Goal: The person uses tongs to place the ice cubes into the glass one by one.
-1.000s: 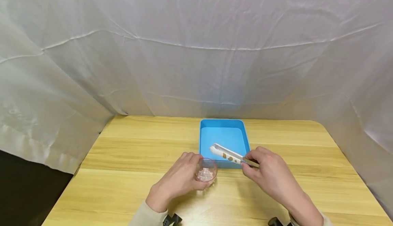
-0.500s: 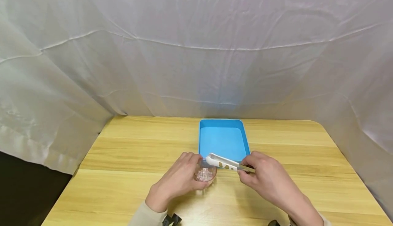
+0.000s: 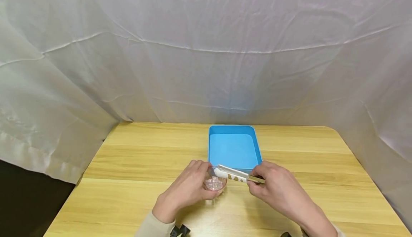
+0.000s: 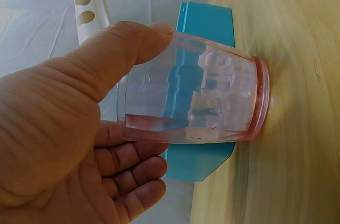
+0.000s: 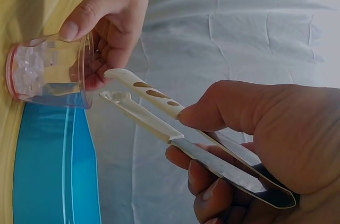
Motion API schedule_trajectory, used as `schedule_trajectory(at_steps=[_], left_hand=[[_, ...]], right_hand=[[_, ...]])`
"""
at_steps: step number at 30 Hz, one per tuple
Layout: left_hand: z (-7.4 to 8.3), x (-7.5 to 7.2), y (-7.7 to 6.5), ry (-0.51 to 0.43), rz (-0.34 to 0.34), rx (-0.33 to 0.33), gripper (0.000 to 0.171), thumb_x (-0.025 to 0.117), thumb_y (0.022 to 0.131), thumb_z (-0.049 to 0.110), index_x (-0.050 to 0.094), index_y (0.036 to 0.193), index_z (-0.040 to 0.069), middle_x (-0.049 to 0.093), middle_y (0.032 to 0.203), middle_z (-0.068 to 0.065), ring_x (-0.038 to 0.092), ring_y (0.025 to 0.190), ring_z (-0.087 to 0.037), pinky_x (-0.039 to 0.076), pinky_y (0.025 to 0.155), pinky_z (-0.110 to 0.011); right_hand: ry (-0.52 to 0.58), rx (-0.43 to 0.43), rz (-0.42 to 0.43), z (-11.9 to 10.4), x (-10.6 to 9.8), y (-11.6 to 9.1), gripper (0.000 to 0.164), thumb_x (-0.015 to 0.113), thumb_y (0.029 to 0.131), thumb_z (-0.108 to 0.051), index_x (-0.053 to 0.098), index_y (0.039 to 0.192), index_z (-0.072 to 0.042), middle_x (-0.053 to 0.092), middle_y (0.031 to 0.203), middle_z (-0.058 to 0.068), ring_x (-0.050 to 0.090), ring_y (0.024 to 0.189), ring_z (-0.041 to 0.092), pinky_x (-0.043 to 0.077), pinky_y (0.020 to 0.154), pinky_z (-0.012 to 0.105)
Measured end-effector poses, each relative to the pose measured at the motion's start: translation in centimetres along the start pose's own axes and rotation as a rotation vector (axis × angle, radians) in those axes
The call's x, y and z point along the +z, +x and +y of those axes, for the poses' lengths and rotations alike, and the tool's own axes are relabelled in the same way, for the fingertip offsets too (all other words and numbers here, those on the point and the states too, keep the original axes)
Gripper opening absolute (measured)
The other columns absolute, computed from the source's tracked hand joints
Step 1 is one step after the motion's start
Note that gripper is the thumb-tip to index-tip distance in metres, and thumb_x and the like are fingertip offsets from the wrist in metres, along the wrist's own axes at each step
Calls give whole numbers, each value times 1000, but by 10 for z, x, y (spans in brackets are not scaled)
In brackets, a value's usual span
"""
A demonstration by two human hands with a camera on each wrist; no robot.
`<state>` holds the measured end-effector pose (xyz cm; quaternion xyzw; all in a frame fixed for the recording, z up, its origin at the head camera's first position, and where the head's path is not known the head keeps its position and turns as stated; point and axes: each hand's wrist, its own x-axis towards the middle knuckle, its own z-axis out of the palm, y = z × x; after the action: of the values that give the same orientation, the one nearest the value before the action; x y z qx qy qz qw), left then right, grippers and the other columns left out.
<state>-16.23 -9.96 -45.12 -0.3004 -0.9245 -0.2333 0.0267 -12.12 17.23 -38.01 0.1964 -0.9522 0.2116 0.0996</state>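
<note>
A clear, pink-tinted plastic cup [image 4: 186, 96] stands upright on the wooden table, with several transparent ice-like cubes [image 5: 33, 67] in its lower part. My left hand [image 3: 190, 185] grips the cup near its rim, thumb on one side and fingers on the other. In my right hand [image 3: 278, 185] I hold a pair of tongs [image 3: 236, 176] with white, brown-spotted tips and metal arms, pinched between thumb and fingers. The tong tips are right at the cup's mouth, slightly apart, with nothing between them in the right wrist view.
Just behind the cup, a shallow blue tray [image 3: 235, 151] rests on the wooden table [image 3: 145, 158]. A pale grey curtain [image 3: 206, 51] hangs behind the table and along both sides.
My right hand has brought the tongs left and down from over the blue tray to the cup's mouth. The left hand and the cup have stayed in place.
</note>
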Motion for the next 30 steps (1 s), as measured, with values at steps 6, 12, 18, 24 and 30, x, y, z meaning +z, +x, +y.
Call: schedule_trajectory(at_steps=[6, 12, 18, 24, 30], left_hand=[[1, 0, 0, 0, 1, 14, 61, 86, 85, 43, 64, 128, 5, 69, 112, -3, 56, 106, -18, 53, 93, -33], [1, 0, 0, 0, 0, 11, 60, 86, 85, 43, 64, 126, 6, 68, 109, -2, 53, 102, -16, 52, 90, -30], [1, 0, -1, -13, -15, -21, 68, 88, 83, 44, 63, 131, 3, 68, 115, -5, 55, 107, -18, 55, 96, -36], [1, -2, -2, -24, -17, -28, 67, 90, 81, 43, 63, 128, 4, 67, 115, -7, 54, 105, -18, 55, 95, -35], [2, -1, -1, -26, -13, -20, 65, 90, 81, 43, 63, 127, 5, 67, 114, -6, 54, 106, -18, 55, 95, -35]], right_hand=[[2, -4, -9, 0, 1, -1, 15, 82, 84, -17, 72, 81, -28, 58, 78, -20, 46, 69, -4, 44, 60, 20], [11, 6, -9, -1, 2, -1, 14, 82, 85, -18, 72, 82, -27, 58, 79, -19, 47, 69, -4, 44, 61, 20], [79, 91, -17, 1, 0, 2, 10, 79, 90, -17, 73, 85, -23, 59, 82, -13, 46, 66, 2, 41, 57, 21], [83, 166, 11, 6, -5, 6, 4, 77, 92, -18, 75, 89, -19, 61, 85, -8, 48, 66, 7, 43, 59, 24], [94, 234, 60, 18, -12, 10, 8, 74, 94, -20, 78, 98, -14, 68, 93, -2, 55, 73, 11, 50, 64, 30]])
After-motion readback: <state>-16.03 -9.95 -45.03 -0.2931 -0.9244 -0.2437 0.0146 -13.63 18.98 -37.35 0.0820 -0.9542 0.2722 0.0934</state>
